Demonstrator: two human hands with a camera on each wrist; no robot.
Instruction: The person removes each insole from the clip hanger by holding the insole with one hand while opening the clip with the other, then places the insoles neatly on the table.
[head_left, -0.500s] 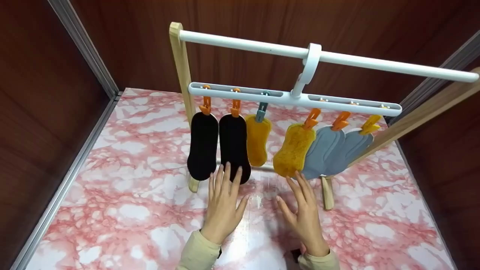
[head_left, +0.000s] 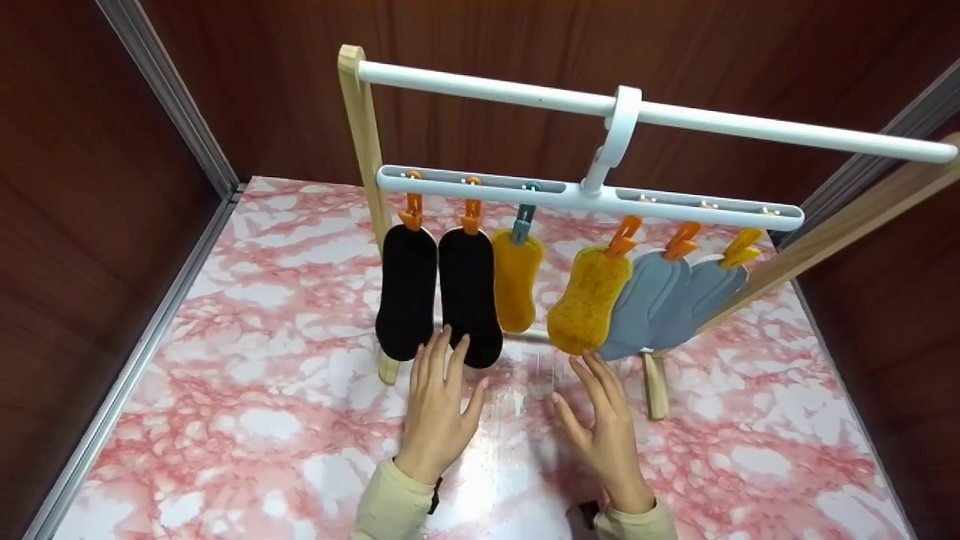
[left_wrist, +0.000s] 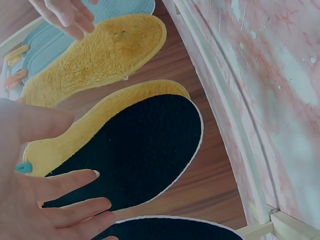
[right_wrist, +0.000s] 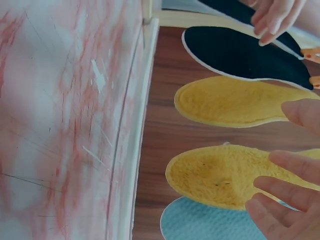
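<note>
Two black insoles (head_left: 469, 292) hang from orange clips (head_left: 471, 216) on the left of a white hanger bar (head_left: 480, 191). Beside them a yellow insole (head_left: 517, 281) hangs from a green clip (head_left: 523, 223). A fuzzy yellow insole (head_left: 589, 300) and two grey-blue insoles (head_left: 649, 300) hang on the right half. My left hand (head_left: 435, 424) has its fingers extended, fingertips overlapping the lower black insoles in the head view; contact cannot be told. Just below the fuzzy yellow insole, my right hand (head_left: 606, 435) has its fingers spread. Neither hand holds anything.
The hanger hooks over a white rail (head_left: 750, 127) on a wooden-legged stand (head_left: 362, 127). Below lies a pink and white marbled tabletop (head_left: 262, 420). Dark wooden panels (head_left: 67, 225) enclose it at the back and sides.
My left hand has drawn a little to the left and away from the black insole. The right hand has dropped slightly toward me. The hanging insoles look almost unmoved.
</note>
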